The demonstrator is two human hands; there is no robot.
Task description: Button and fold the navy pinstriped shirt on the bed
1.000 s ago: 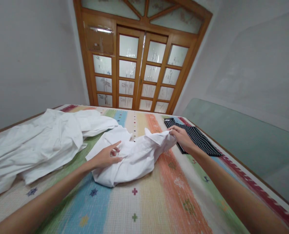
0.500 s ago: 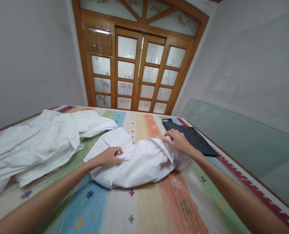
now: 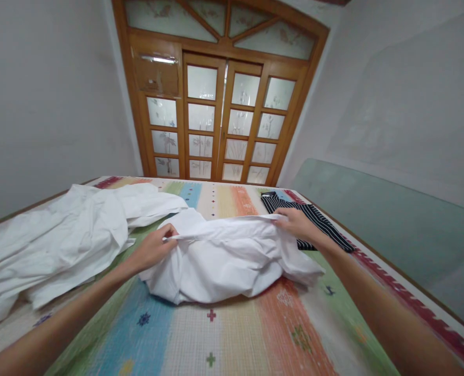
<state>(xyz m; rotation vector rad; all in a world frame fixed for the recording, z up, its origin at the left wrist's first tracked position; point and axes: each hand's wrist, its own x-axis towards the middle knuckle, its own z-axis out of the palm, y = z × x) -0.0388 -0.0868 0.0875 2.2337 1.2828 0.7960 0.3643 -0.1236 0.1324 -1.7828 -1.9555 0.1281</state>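
Observation:
A crumpled white garment, perhaps a shirt, lies in front of me on the striped bedspread. My left hand pinches its upper edge at the left. At the right end of that edge, my right hand grips the fabric between thumb and fingers. Between the two hands the edge is drawn out nearly straight and slightly raised, while the rest of the cloth hangs and bunches below it. The garment's exact kind cannot be made out from its folds.
More rumpled white clothing is spread on the left side of the bed. A folded black-and-white striped garment lies at the right, just beyond my right hand. A pale green panel borders the right side; wooden glass-paned doors stand at the far end.
My left hand has moved slightly left and my right hand slightly right, now gripping the garment's edge. The edge between them has been pulled taut and lifted.

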